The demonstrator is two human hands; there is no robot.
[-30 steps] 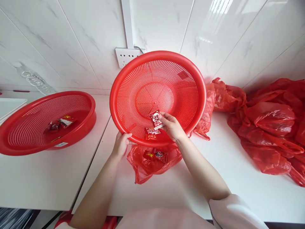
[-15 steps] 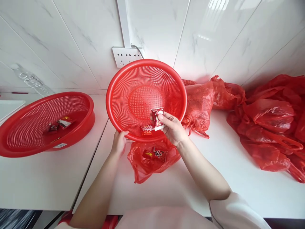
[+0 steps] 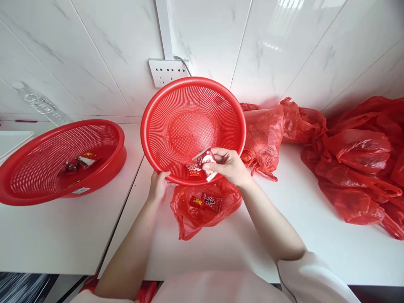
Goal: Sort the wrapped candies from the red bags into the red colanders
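A red plastic mesh basket is tilted toward me at the middle of the table. My left hand grips its lower left rim. Over the basket's lower right, my right hand pinches a small dark red snack packet between thumb and fingers. Another red and white snack packet rests inside, against the near wall. Just below the basket lies an open red plastic bag, and several snack packets show within it.
A second red mesh basket with a few packets leans at the left, near a clear plastic bottle. Filled red plastic bags lie along the right side. On the tiled wall behind is a socket strip.
The packet in my right hand has turned and tipped, its upper end now pointing left. My right hand has shifted slightly. My left hand stays on the rim.
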